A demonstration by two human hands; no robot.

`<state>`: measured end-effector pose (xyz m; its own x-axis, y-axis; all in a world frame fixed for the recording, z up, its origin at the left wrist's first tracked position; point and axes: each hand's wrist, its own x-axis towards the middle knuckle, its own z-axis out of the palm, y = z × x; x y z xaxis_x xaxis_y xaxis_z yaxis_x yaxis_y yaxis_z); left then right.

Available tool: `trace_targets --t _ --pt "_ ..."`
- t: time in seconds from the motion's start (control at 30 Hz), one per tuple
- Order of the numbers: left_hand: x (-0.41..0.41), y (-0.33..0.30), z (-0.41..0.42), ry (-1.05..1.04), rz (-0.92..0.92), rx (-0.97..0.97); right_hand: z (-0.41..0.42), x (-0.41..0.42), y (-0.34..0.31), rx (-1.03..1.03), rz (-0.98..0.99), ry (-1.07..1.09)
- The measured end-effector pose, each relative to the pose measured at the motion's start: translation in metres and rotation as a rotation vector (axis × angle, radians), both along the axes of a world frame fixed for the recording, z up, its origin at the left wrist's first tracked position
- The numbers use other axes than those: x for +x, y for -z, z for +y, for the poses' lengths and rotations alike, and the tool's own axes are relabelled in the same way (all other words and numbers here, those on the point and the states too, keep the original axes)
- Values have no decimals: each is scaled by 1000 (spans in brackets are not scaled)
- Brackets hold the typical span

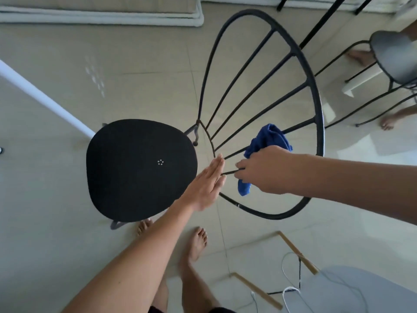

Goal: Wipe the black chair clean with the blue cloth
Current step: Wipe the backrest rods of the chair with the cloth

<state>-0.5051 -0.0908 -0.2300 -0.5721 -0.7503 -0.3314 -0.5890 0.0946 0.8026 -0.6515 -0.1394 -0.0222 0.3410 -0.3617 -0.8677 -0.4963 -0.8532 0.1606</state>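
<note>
The black chair (140,168) stands below me, its round padded seat at the left and its wire backrest (318,109) fanning out to the right. My right hand (264,170) is closed around the blue cloth (268,141), wrapping it on one of the lower backrest spokes; cloth ends stick out above and below the fist. My left hand (207,184) is flat with fingers together, resting by the seat's rear edge where the spokes meet.
A second dark chair (394,57) stands at the upper right, with another person's bare feet (388,122) near it. A grey stool with wooden legs and white cables (352,288) is at the lower right. My own bare feet (194,245) are on the tiled floor.
</note>
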Motion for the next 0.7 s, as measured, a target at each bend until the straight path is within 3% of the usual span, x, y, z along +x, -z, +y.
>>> trace_targets --t 0.2,0.37,0.53,0.7 --pt "-9 21 30 -77 93 241 -2 0 26 47 -61 -42" --pt "-1 27 26 -44 70 254 17 0 12 56 -154 -105" --pt "-1 32 27 -47 65 271 71 3 7 138 -359 85" --pt "1 32 27 -20 32 234 83 11 43 152 -28 241"
